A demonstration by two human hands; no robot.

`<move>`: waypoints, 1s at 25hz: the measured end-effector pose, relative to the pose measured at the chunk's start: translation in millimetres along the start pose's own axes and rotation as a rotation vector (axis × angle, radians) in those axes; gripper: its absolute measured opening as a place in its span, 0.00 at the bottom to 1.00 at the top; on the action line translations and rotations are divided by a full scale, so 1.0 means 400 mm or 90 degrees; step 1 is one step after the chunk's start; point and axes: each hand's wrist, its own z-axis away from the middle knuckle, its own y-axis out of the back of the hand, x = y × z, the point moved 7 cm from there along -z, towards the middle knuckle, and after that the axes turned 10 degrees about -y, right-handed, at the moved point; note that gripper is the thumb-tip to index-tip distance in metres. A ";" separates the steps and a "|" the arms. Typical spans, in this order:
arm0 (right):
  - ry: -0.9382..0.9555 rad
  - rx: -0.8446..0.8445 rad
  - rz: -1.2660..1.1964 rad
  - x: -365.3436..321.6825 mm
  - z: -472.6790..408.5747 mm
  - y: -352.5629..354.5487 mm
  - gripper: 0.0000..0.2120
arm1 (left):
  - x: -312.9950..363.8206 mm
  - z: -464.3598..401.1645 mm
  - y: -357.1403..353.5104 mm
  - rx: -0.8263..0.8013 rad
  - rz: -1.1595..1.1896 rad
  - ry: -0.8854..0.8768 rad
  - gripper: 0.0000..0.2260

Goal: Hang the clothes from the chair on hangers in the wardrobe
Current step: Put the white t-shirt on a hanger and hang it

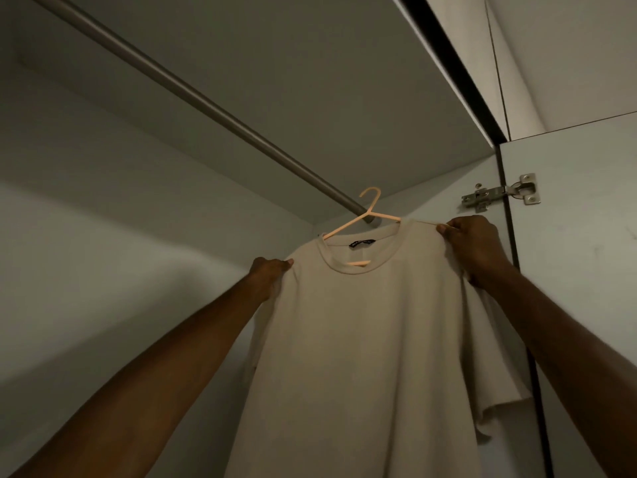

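A beige T-shirt (362, 339) hangs on a peach plastic hanger (365, 215), held up inside the wardrobe. The hanger's hook sits at the right end of the grey rail (193, 94), just in front of it; whether it is over the rail I cannot tell. My left hand (270, 272) grips the shirt's left shoulder. My right hand (474, 248) pinches the right shoulder seam near the hanger's arm. A dark label shows inside the collar.
The wardrobe's top panel (327, 81) lies close above the rail. Its right side wall (458, 188) and a metal door hinge (499, 194) stand just beside my right hand. The back wall (103, 236) spreads to the left.
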 end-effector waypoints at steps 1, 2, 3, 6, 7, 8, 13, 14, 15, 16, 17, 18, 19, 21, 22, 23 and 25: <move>0.006 0.001 0.021 -0.002 -0.011 -0.007 0.14 | -0.016 -0.027 -0.005 -0.014 0.002 0.000 0.33; 0.013 0.001 0.037 -0.003 -0.023 -0.016 0.15 | -0.040 -0.064 -0.005 -0.015 0.000 -0.004 0.36; 0.017 -0.003 0.047 -0.003 -0.034 -0.026 0.15 | -0.075 -0.121 0.001 -0.012 0.004 -0.012 0.38; 0.032 -0.030 0.079 -0.013 -0.054 -0.063 0.16 | -0.060 -0.096 0.025 0.023 0.035 -0.015 0.36; 0.038 -0.033 0.088 -0.016 -0.058 -0.069 0.17 | -0.050 -0.077 0.029 0.033 0.024 -0.015 0.31; 0.045 -0.038 0.093 -0.018 -0.060 -0.074 0.17 | -0.051 -0.067 0.029 0.030 0.014 -0.009 0.26; 0.070 -0.074 0.112 -0.016 -0.039 -0.077 0.15 | -0.138 -0.082 0.011 0.007 0.043 -0.005 0.31; 0.074 -0.083 0.116 -0.016 -0.030 -0.078 0.15 | -0.159 -0.075 0.008 0.011 0.035 0.004 0.31; 0.077 -0.087 0.121 -0.013 -0.024 -0.077 0.15 | -0.173 -0.064 0.005 0.011 0.029 0.011 0.30; 0.079 -0.086 0.126 -0.009 -0.020 -0.076 0.15 | -0.178 -0.045 0.002 0.012 0.023 0.014 0.27; 0.077 -0.086 0.127 -0.005 -0.018 -0.073 0.15 | -0.178 -0.029 0.003 0.017 0.020 0.014 0.23; 0.076 -0.090 0.122 -0.003 -0.016 -0.067 0.14 | -0.177 -0.021 0.004 0.022 0.017 0.014 0.18; 0.070 -0.098 0.113 -0.002 -0.014 -0.063 0.13 | -0.172 -0.016 0.009 0.026 0.019 0.013 0.16; 0.059 -0.110 0.094 -0.006 -0.009 -0.056 0.13 | -0.159 -0.010 0.027 0.033 0.023 0.008 0.13; 0.052 -0.113 0.090 -0.006 -0.008 -0.054 0.13 | -0.150 -0.005 0.037 0.035 0.015 0.003 0.14; 0.048 -0.117 0.090 -0.006 -0.006 -0.055 0.13 | -0.144 0.001 0.046 0.032 0.006 -0.001 0.14; 0.046 -0.129 0.098 -0.008 -0.002 -0.056 0.13 | -0.125 0.005 0.066 0.023 -0.013 -0.017 0.13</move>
